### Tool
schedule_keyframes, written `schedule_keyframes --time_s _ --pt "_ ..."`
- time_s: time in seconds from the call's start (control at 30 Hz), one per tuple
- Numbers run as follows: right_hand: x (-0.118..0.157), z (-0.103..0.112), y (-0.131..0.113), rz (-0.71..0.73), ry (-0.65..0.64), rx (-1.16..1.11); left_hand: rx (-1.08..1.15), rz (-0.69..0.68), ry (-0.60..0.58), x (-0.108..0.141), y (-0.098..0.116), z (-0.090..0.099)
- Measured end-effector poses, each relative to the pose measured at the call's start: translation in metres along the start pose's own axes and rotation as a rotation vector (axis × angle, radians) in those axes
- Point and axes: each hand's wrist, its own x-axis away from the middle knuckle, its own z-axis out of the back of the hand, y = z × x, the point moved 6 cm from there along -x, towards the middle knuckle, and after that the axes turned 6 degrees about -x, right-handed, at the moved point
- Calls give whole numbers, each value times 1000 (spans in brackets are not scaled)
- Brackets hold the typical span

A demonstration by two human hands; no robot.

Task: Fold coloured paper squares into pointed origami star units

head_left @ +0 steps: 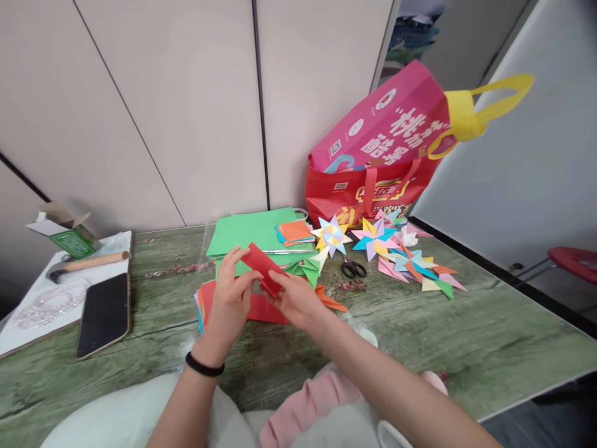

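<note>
A folded strip of red paper (pixel 263 266) is held up between both hands above the table. My left hand (pixel 231 289), with a black band on its wrist, pinches the strip's near left side with thumb and fingers. At the strip's right end my right hand (pixel 293 297) grips it between thumb and fingers. Beneath the hands lies a stack of coloured sheets with red paper (pixel 268 310) on top. Behind it are a green folder (pixel 247 229) and small squares with orange paper (pixel 296 231) uppermost.
Folded paper stars (pixel 333 236), black-handled scissors (pixel 353 269) and loose folded pieces (pixel 420 267) lie to the right. A red bag (pixel 345 190) stands behind them. At the left are a phone (pixel 105 314), a hammer (pixel 88 264), and a small green box (pixel 72 241).
</note>
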Motion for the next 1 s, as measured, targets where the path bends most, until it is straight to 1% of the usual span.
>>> schedule_keyframes --time_s 0.07,0.1,0.2,0.27,0.33,0.37,0.43,0.5,0.53,0.6,0.67,0.77,0.87,1.0 --pt "-9 -7 11 -28 145 -159 -7 50 50 0 -1 4" --pt "-13 -12 16 -18 167 -176 -15 96 95 1 -3 7" --pt "-20 -20 25 10 188 -198 -31 324 265 5 -16 21" --pt "-21 -17 26 24 149 -164 44 502 345 10 -29 24" --pt "-20 -8 23 64 125 -92 223 664 368 15 -42 18" --pt "-18 -3 20 91 111 -56 318 725 348 16 -46 12" --pt "-15 5 14 175 111 -6 438 804 296 19 -51 2" --pt "-8 7 12 225 110 11 480 824 256 19 -50 -3" --pt "-4 6 14 216 111 16 480 817 246 19 -49 -3" --pt "6 2 25 135 127 8 455 789 251 18 -45 0" --pt "18 -5 36 61 117 -6 421 773 265 18 -42 3" --pt "34 -12 44 33 105 -51 417 794 278 20 -44 5" --pt "40 -14 37 66 101 -55 477 848 264 23 -50 2" --pt "38 -13 25 110 101 -8 608 879 226 26 -55 -6"
